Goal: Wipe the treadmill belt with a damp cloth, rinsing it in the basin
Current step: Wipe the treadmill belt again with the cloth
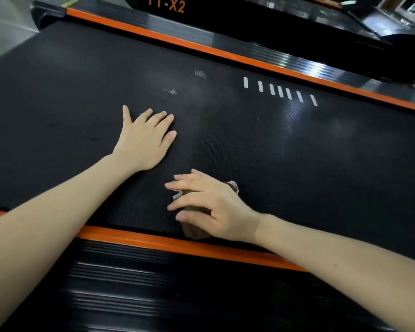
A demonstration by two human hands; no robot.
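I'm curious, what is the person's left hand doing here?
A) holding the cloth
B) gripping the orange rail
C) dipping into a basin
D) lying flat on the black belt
D: the left hand lies flat, fingers spread, on the treadmill belt, while the right hand presses the brown cloth near the orange rail.

Orange "TT-X2" on treadmill housing (213, 13)
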